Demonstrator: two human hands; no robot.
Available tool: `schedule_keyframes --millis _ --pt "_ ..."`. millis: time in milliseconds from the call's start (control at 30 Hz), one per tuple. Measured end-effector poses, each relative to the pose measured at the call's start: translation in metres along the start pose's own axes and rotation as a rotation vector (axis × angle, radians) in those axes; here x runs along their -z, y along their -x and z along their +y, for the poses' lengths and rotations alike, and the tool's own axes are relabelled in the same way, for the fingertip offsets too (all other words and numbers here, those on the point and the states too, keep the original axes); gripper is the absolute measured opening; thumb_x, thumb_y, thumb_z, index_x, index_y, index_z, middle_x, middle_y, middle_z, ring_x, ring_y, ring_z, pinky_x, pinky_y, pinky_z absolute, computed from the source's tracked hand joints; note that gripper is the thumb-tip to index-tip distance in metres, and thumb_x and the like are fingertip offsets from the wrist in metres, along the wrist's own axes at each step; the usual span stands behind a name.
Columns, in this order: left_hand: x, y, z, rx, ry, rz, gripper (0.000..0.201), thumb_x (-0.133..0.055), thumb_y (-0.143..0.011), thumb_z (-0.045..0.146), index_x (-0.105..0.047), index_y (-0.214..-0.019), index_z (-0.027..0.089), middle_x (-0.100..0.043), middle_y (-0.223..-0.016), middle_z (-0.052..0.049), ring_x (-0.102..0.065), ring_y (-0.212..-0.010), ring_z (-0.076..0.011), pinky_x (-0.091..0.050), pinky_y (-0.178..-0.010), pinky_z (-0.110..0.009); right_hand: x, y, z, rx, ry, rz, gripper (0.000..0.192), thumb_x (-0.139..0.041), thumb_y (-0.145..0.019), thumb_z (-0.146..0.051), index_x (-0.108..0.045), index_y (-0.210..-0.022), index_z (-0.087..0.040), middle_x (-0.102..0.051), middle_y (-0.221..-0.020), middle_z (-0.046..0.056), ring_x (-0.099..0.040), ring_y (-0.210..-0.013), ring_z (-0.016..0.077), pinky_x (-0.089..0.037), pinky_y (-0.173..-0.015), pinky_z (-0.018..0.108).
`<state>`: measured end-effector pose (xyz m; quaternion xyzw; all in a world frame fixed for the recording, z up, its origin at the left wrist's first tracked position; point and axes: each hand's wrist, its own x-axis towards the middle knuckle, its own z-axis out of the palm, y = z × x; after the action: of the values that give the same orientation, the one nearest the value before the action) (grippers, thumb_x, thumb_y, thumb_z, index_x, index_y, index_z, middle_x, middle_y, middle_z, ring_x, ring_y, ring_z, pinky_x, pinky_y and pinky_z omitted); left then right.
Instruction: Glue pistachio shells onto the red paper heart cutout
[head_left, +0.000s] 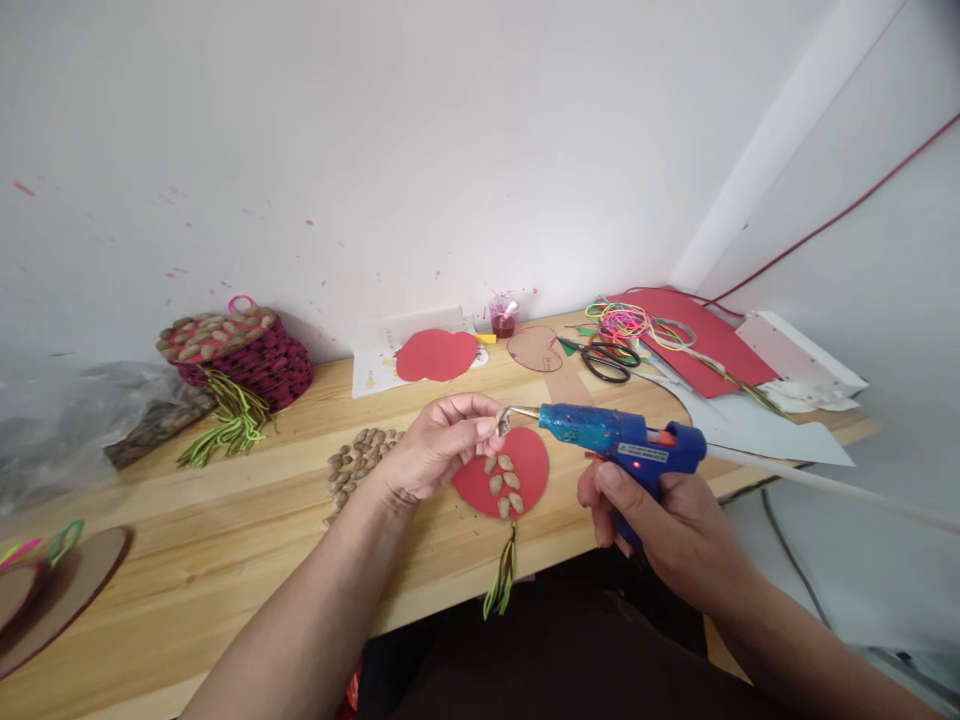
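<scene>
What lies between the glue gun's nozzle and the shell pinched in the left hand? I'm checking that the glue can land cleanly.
Nothing visible does. The glue gun, gripped by the right hand, has its nozzle tip right at the shell pinched by the left hand, above the red paper disc. No object sits in the gap between them.

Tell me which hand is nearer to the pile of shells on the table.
Left. The left hand holds a shell just right of the pile of shells; the right hand grips the blue glue gun, far to the right.
</scene>
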<state>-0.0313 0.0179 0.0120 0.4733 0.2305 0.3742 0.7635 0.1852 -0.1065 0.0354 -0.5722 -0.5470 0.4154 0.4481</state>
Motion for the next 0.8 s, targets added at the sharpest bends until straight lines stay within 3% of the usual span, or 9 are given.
schedule_keyframes --millis 800 --pt "0.0023 -0.0005 0.0 0.003 -0.019 0.014 0.032 -0.09 -0.069 0.035 -0.068 -0.079 0.013 -0.067 -0.066 -0.003 -0.059 -0.062 -0.0107 -0.049 -0.064 -0.023 0.0005 -0.0025 0.0044 0.069 0.069 0.023 0.041 -0.056 -0.096 -0.054 -0.066 -0.078 -0.018 -0.062 -0.054 0.001 -0.054 -0.044 0.011 -0.044 -0.042 0.023"
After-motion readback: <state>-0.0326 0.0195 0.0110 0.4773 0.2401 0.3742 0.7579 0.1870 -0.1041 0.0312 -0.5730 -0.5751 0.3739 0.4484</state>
